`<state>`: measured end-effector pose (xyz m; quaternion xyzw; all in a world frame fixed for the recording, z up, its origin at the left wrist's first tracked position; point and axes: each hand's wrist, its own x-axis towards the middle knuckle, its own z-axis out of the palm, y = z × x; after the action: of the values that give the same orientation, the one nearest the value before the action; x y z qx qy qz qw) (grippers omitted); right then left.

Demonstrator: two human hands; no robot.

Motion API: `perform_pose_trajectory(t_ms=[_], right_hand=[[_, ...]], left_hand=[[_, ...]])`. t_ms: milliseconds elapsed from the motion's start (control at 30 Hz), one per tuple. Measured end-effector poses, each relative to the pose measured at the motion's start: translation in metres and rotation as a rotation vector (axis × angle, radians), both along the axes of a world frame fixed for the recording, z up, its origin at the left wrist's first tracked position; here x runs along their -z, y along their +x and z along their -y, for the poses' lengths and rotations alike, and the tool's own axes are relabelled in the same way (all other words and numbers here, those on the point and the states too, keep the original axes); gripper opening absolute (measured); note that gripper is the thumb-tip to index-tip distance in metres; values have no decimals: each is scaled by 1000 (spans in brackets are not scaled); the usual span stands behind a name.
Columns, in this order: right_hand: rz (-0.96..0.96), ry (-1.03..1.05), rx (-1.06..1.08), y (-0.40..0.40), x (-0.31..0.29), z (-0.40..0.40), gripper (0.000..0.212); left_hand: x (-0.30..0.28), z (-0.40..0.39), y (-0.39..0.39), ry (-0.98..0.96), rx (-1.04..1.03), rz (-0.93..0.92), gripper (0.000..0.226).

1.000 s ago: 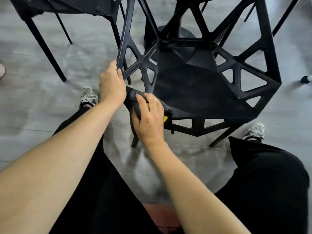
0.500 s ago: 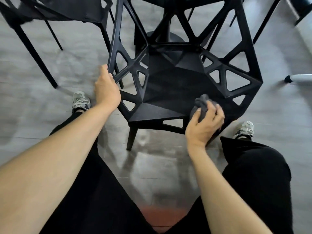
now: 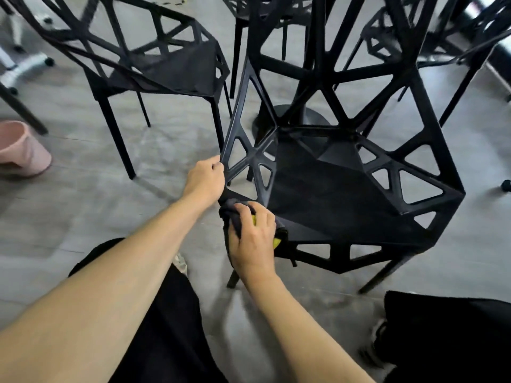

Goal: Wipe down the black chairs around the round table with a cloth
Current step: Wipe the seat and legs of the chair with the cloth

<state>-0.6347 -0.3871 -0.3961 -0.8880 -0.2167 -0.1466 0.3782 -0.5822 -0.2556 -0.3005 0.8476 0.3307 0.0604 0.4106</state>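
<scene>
1. Right hand (image 3: 253,239): fingers curled over one dark grey cloth (image 3: 231,214), bunched, with a yellow patch showing between the fingers and at the hand's right edge. The hand presses the cloth onto the front left corner of the nearest chair's seat.
2. Left hand (image 3: 204,179): fingers wrapped round the left edge strut of the same chair, just above the cloth. The two hands sit close together, not touching.
3. Nearest chair (image 3: 345,194): one, black, with an open frame of triangular cut-outs and a solid faceted seat. Its back rises toward the top of the view. Two front legs are visible below the seat.
4. Second chair (image 3: 177,67): black, same pattern, standing to the left and behind the first, apart from it. Three of its legs can be counted.
5. Further black chairs: parts of at least two more at the top centre and top right; the exact count cannot be told, as they overlap and are blurred.
6. Table: only its round black base (image 3: 304,117) shows, seen through the nearest chair's back.
7. One pink bin (image 3: 19,147) lies tipped on the grey floor (image 3: 83,217) at the far left.
8. The person's two legs are in black trousers (image 3: 166,341); one shoe (image 3: 376,346) shows at lower right.
</scene>
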Motion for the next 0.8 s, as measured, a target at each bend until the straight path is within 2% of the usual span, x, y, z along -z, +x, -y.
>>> perform_pose_trajectory(t_ms=[167,267,333,400,533,633,667,767,800], right_hand=[[90,17,-19,14,-4,-14,33],[140,55,-34,38,-15,-32,28],[154,59,-20,64,-22,-49,24],[179,40,-12,86,-29,-57,22],[257,-17,-62,117,-39,-55,22],[250,-43,-22,151,-63,-66,22],[246,-66,-7,167,-73,-73,21],[245,-152,34,221,-103,-89,19],[227,-176,42,237,-110,-93,19]], left_hand=[[-10,2,0,-92,-48,-26,51],[-8,0,-3,-308,-87,119,60],[-8,-1,-2,-479,-157,225,53],[0,-7,2,-546,-210,268,45],[16,-20,9,-564,-245,231,51],[4,-15,6,-453,-240,183,69],[-2,-12,4,-391,-234,155,68],[-13,1,5,-260,-258,110,45],[-18,6,5,-226,-257,103,43]])
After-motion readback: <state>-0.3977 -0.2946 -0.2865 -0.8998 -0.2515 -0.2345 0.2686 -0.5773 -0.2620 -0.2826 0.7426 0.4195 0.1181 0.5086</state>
